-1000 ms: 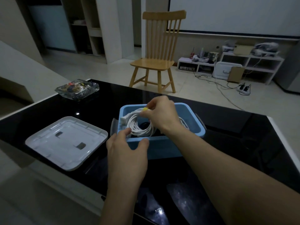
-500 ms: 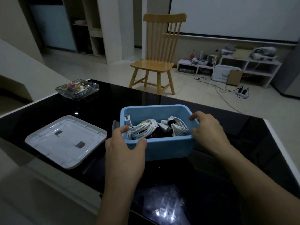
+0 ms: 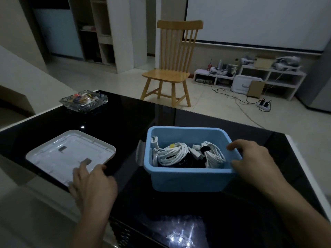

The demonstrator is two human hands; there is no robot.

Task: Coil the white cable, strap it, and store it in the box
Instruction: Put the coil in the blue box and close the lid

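Observation:
A blue box [image 3: 188, 179] stands on the black glass table. Inside lie two coiled white cables: one [image 3: 172, 153] on the left bound by a yellow strap, one [image 3: 213, 154] on the right bound by a black strap. My right hand [image 3: 252, 158] grips the box's right rim, thumb at the near corner and fingers over the edge. My left hand [image 3: 91, 183] rests with its fingertips on the near right corner of the white lid [image 3: 59, 154], which lies flat to the left of the box.
A glass ashtray [image 3: 84, 101] with small items sits at the table's far left. A wooden chair [image 3: 172, 68] stands beyond the table. The table's near edge runs diagonally under my left wrist; a white border [image 3: 308, 172] marks its right edge.
My right hand left the cable in the box and took the right rim. My left hand let go of the box's left corner and moved left onto the lid.

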